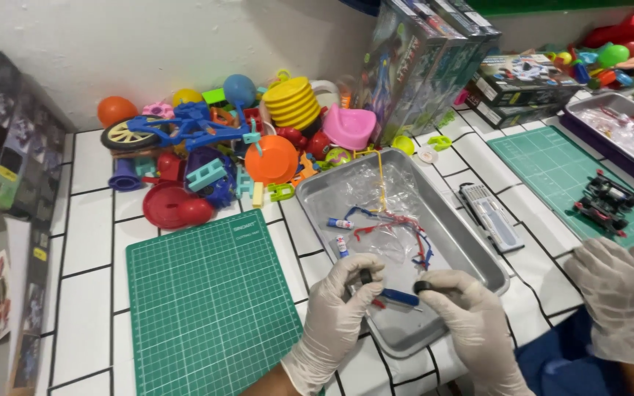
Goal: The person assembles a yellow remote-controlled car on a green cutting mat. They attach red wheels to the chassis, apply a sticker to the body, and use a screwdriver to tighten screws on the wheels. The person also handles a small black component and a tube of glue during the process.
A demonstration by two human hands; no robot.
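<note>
Both my hands wear white gloves and hover over the near end of a metal tray (471, 253). My left hand (339, 312) pinches a small black wheel-like part (366, 276) between thumb and fingers. My right hand (467, 308) grips another small black round part (423, 287). A blue flat piece (399, 297) lies in the tray between the hands. Further back in the tray lie a clear plastic bag (387, 213), blue and red plastic sprues (398, 231) and two small tubes (340, 224).
A green cutting mat (199, 308) lies left of the tray. A heap of colourful plastic toys (221, 147) fills the back. Boxes (420, 59) stand behind the tray. At right, another person's gloved hand (614, 293), a second green mat (552, 169) with a small black model car (607, 202).
</note>
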